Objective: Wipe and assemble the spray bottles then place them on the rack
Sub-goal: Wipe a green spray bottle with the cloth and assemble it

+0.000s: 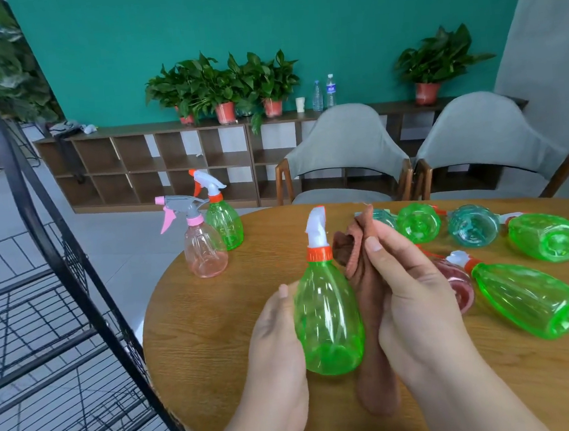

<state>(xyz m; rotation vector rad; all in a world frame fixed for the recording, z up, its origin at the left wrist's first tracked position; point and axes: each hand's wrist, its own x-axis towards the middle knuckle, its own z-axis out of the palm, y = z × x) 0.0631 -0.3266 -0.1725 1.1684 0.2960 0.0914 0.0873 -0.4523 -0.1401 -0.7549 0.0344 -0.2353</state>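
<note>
My left hand grips an upright green spray bottle with an orange collar and a white trigger head, held just above the round wooden table. My right hand holds a brown cloth pressed against the bottle's right side. A pink bottle and a green bottle, both with spray heads on, stand at the table's far left edge. Several green, teal and pink bottles lie on their sides at the right.
A black wire rack with several shelves stands to the left of the table. Two grey chairs sit behind the table. Farther back, a low wooden shelf unit carries potted plants and water bottles.
</note>
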